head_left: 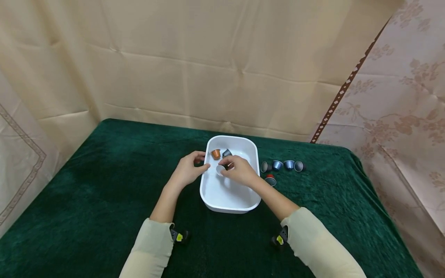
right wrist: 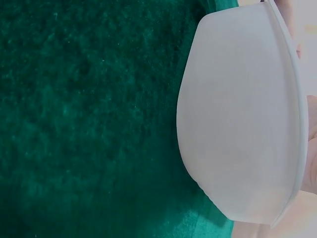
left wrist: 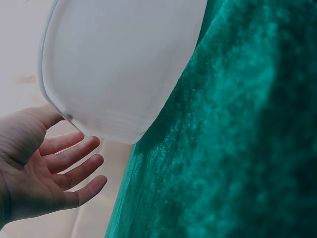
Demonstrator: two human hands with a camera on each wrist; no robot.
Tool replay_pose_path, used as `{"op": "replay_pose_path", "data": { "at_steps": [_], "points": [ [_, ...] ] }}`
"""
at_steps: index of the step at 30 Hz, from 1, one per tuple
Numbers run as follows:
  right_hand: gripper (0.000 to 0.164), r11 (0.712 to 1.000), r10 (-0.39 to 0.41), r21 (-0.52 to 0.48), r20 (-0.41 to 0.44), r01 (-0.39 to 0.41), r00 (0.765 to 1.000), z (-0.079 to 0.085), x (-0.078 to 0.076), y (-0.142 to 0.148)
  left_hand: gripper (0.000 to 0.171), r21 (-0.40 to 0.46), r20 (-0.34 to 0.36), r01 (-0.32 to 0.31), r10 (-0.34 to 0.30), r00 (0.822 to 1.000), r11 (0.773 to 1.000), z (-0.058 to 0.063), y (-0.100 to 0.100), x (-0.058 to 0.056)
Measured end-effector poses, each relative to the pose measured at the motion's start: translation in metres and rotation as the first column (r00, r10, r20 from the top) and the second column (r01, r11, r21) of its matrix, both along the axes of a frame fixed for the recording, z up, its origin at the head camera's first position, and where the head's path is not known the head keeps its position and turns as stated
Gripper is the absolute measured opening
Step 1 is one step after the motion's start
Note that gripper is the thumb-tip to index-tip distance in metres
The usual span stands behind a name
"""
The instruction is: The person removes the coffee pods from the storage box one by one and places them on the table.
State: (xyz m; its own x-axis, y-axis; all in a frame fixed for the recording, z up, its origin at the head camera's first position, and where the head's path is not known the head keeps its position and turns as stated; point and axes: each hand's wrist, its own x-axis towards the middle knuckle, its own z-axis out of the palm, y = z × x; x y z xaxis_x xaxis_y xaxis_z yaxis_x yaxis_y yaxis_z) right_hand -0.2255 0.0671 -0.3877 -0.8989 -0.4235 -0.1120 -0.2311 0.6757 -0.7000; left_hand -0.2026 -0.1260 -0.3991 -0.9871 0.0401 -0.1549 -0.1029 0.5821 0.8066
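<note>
A white plastic tray [head_left: 229,199] stands on the green cloth in the head view. Over its left half my right hand [head_left: 240,170] pinches a small coffee capsule, whose pale round lid [head_left: 220,170] shows by the fingertips; the rest of it is hidden. An orange coffee capsule [head_left: 216,154] and a dark grey-blue coffee capsule [head_left: 227,153] lie inside near the far end. My left hand [head_left: 187,168] is at the tray's left rim, thumb at the edge. In the left wrist view its fingers [left wrist: 74,158] are spread loosely beside the tray wall [left wrist: 119,64].
Right of the tray, several more coffee capsules lie on the cloth: two blue ones [head_left: 289,165], dark ones [head_left: 299,166] at either end of the row, and a red one [head_left: 270,180] nearer. A beige curtain [head_left: 208,77] hangs behind the table.
</note>
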Motion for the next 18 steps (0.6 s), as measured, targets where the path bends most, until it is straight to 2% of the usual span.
{"op": "replay_pose_path", "data": {
  "at_steps": [10, 18],
  "points": [
    [0.025, 1.000, 0.007, 0.004, -0.006, -0.007, 1.000, 0.004, 0.004, 0.009, 0.050, -0.004, 0.001, 0.002, -0.002, 1.000, 1.000, 0.000, 0.000, 0.000],
    [0.026, 1.000, -0.020, 0.003, 0.002, 0.020, 1.000, 0.007, 0.003, 0.018, 0.049, -0.002, 0.000, 0.000, 0.000, 1.000, 1.000, -0.002, 0.000, 0.000]
  ]
}}
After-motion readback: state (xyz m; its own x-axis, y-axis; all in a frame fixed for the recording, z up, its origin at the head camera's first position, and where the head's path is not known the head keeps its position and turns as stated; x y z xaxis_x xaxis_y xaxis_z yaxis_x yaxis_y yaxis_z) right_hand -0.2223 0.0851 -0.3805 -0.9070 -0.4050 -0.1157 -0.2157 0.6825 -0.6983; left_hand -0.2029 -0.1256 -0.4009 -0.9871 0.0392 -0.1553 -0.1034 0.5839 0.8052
